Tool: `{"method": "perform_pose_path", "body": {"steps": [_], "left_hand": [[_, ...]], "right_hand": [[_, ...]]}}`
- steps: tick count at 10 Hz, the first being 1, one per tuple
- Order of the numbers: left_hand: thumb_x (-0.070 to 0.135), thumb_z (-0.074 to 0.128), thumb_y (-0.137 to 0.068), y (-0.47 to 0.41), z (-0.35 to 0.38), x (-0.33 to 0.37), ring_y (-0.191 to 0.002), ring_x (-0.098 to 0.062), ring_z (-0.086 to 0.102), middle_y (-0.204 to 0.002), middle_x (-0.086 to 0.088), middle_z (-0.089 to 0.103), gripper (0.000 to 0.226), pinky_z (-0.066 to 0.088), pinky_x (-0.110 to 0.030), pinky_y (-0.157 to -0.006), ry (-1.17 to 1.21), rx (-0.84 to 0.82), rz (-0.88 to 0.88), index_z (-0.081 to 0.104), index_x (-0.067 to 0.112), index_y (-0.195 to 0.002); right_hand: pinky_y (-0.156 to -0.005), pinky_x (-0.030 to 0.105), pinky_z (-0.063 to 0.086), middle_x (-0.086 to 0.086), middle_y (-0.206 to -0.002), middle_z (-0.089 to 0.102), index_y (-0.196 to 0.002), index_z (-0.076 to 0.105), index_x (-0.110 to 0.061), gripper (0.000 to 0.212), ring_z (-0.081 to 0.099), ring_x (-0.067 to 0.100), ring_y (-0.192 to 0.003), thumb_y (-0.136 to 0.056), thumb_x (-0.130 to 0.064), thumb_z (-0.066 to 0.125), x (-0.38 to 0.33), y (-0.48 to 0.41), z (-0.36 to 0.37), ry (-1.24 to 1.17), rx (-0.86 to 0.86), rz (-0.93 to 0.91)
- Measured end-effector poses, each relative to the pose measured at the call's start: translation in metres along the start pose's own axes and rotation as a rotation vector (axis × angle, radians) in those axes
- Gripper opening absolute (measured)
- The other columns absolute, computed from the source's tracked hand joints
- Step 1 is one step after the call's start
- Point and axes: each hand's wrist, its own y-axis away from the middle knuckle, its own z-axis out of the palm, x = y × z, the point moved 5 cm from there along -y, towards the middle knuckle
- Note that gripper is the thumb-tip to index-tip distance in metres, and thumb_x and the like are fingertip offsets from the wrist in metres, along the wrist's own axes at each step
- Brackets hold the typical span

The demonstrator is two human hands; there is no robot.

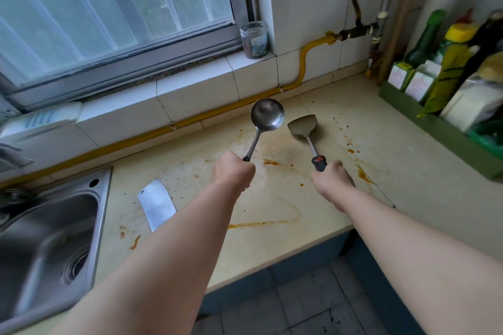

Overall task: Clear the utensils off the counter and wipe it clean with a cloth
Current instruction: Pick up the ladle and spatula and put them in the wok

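- Your left hand (pixel 234 171) is fisted round the handle of one ladle (pixel 266 117).
- Your right hand (pixel 333 182) grips the black handle of one spatula (pixel 302 126), its blade just beside the ladle's bowl.
- Both utensils are over the sauce-stained desk (pixel 272 231).
- One cleaver (pixel 156 204) lies flat on the desk near the sink (pixel 54 226).

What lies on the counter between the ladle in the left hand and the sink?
Only the cleaver, flat on the counter beside the sink rim. The ladle is raised in the left hand, so it could likely pass over the blade. Nothing else visible stands in that path.
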Motion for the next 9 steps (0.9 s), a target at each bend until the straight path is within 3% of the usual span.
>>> {"method": "perform_pose_path", "body": {"steps": [1,2,3,4,5,6,7,8,9], "left_hand": [[0.015,0.052,-0.085,0.009,-0.004,0.01,-0.065,-0.025,0.066,-0.074,-0.01,0.062,0.009,0.061,-0.035,-0.063,0.065,0.011,-0.004,0.054,0.008,-0.089],[0.017,0.046,-0.091,0.014,-0.002,0.017,-0.06,-0.02,0.059,-0.086,-0.012,0.062,0.018,0.044,-0.025,-0.045,0.142,-0.059,-0.027,0.046,0.007,-0.105],[0.015,0.039,-0.094,0.02,0.001,0.02,-0.056,-0.017,0.049,-0.08,-0.01,0.056,0.012,0.031,-0.019,-0.044,0.193,-0.152,-0.053,0.044,0.006,-0.101],[0.012,0.041,-0.097,0.037,0.003,0.02,-0.051,-0.016,0.045,-0.067,-0.007,0.05,0.012,0.034,-0.02,-0.042,0.157,-0.26,0.039,0.046,0.005,-0.088],[0.004,0.05,-0.091,0.054,0.007,0.023,-0.052,-0.017,0.048,-0.064,-0.005,0.05,0.001,0.045,-0.028,-0.05,0.128,-0.337,0.224,0.05,0.003,-0.091],[0.001,0.049,-0.089,0.085,0.005,0.018,-0.05,-0.017,0.048,-0.065,-0.006,0.05,0.004,0.043,-0.028,-0.047,0.125,-0.389,0.316,0.05,0.005,-0.089],[0.002,0.051,-0.089,0.116,0.01,0.019,-0.05,-0.017,0.048,-0.064,-0.007,0.051,0.005,0.043,-0.028,-0.05,0.107,-0.471,0.346,0.05,0.006,-0.086],[0.005,0.054,-0.092,0.145,0.015,0.022,-0.054,-0.019,0.053,-0.075,-0.012,0.054,0.008,0.048,-0.028,-0.054,0.09,-0.567,0.377,0.052,0.002,-0.099],[0.003,0.056,-0.091,0.183,0.023,0.033,-0.06,-0.02,0.055,-0.082,-0.013,0.055,0.008,0.054,-0.032,-0.063,0.09,-0.637,0.538,0.049,0.008,-0.092]], "right_hand": [[-0.067,0.033,0.038,0.012,-0.099,0.05,-0.107,0.033,-0.006,0.021,0.049,0.03,-0.083,-0.095,-0.02,0.043,-0.004,0.019,-0.009,0.014,0.041,-0.045],[-0.066,0.031,0.037,0.01,-0.096,0.049,-0.11,0.034,-0.006,0.023,0.049,0.029,-0.08,-0.095,-0.02,0.044,-0.005,0.04,-0.021,0.021,0.101,-0.066],[-0.067,0.031,0.037,0.013,-0.105,0.054,-0.12,0.036,-0.003,0.031,0.047,0.028,-0.083,-0.095,-0.019,0.047,-0.002,0.063,-0.033,0.058,0.165,-0.047],[-0.07,0.03,0.036,0.014,-0.118,0.054,-0.124,0.035,-0.002,0.035,0.048,0.029,-0.088,-0.095,-0.018,0.047,0.01,0.091,-0.041,0.041,0.216,0.029],[-0.074,0.031,0.04,0.016,-0.123,0.053,-0.124,0.036,-0.002,0.035,0.054,0.033,-0.103,-0.094,-0.017,0.047,0.022,0.116,-0.046,-0.051,0.269,0.095],[-0.072,0.032,0.042,0.018,-0.123,0.054,-0.122,0.037,-0.002,0.032,0.053,0.031,-0.095,-0.095,-0.016,0.045,0.035,0.149,-0.052,-0.144,0.352,0.161],[-0.076,0.035,0.045,0.019,-0.124,0.055,-0.124,0.035,-0.002,0.033,0.057,0.033,-0.1,-0.095,-0.015,0.045,0.045,0.183,-0.056,-0.197,0.436,0.2],[-0.077,0.038,0.047,0.018,-0.124,0.056,-0.122,0.033,-0.003,0.032,0.058,0.037,-0.108,-0.096,-0.017,0.045,0.062,0.227,-0.067,-0.27,0.549,0.211],[-0.073,0.036,0.044,0.017,-0.123,0.056,-0.121,0.033,-0.004,0.03,0.058,0.036,-0.105,-0.097,-0.018,0.043,0.074,0.268,-0.088,-0.28,0.662,0.223]]}}
